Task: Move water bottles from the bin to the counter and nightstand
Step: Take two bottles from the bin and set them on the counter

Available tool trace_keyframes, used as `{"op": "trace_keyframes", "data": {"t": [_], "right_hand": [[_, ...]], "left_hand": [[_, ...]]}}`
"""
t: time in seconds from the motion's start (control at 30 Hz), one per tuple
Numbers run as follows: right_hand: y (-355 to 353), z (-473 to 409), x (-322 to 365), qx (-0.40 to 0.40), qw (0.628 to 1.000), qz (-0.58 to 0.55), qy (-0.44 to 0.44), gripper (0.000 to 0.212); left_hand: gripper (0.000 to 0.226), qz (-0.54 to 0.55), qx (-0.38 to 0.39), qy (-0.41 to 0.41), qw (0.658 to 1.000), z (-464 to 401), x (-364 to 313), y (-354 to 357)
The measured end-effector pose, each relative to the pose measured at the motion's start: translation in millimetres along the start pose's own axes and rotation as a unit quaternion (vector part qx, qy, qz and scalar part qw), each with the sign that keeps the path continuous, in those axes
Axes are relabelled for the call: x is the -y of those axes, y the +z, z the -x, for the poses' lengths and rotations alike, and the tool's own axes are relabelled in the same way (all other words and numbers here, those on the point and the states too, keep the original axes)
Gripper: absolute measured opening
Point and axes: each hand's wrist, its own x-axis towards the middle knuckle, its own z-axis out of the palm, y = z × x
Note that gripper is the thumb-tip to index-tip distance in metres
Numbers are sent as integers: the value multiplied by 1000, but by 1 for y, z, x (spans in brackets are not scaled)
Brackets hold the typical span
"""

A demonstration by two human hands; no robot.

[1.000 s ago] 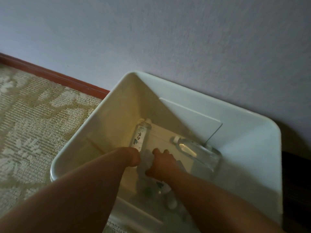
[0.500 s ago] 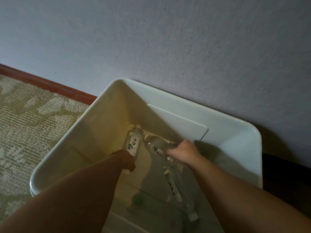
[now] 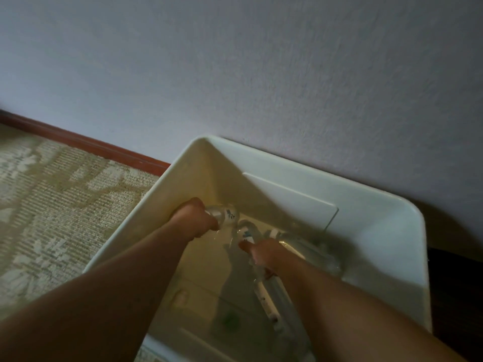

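A white plastic bin [image 3: 386,205] stands on the floor against the wall. Both my arms reach down into it. My left hand [image 3: 194,220] grips a clear water bottle [image 3: 226,216] with a white label, lifted near the bin's left wall. My right hand [image 3: 264,253] grips another clear bottle [image 3: 266,291] that runs under my forearm toward the bin's near side. A third clear bottle [image 3: 311,250] lies on the bin's floor just right of my right hand. Something small and green [image 3: 230,321] shows at the bottom; I cannot make out what it is.
A pale grey wall [image 3: 261,74] rises right behind the bin, with a reddish-brown baseboard [image 3: 86,143] at its foot. Patterned beige carpet [image 3: 52,205] covers the floor to the left. A dark object [image 3: 454,296] sits to the bin's right.
My left hand has closed around the labelled bottle and raised it toward the bin's left wall. My right hand still holds its bottle. The camera has tilted, so the bin sits lower in view.
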Motion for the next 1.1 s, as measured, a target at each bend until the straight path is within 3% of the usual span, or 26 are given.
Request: {"op": "trace_keyframes", "data": {"t": [0.13, 0.23, 0.33, 0.47, 0.53, 0.6, 0.73, 0.83, 1.0, 1.1], "right_hand": [[-16, -1, -16, 35, 994, -108, -1, 40], [-38, 3, -39, 10, 988, -146, -54, 22], [-53, 19, -49, 0, 982, -157, -106, 30], [-72, 82, -18, -63, 927, -322, -184, 43], [-91, 132, 6, -55, 905, -367, -207, 54], [-116, 187, 27, -53, 888, -399, -221, 46], [-176, 297, 78, -54, 881, -404, -239, 53], [-226, 381, 118, -69, 873, -413, -249, 48], [-307, 528, 172, -142, 847, -436, -269, 38], [-352, 616, 194, -208, 819, -452, -286, 47]], "left_hand": [[59, 23, -16, 41, 999, 5, -4, 0], [33, 63, -57, 138, 987, 13, -17, -5], [26, 181, -18, 206, 962, 30, -32, -22], [36, 317, 64, 267, 908, 77, -61, -66], [41, 378, 92, 261, 883, 107, -86, -95], [42, 411, 123, 246, 869, 142, -116, -127], [27, 400, 174, 267, 859, 223, -185, -197], [28, 389, 187, 293, 853, 287, -241, -251], [30, 361, 180, 345, 848, 404, -335, -337], [32, 323, 185, 397, 839, 477, -389, -374]]}}
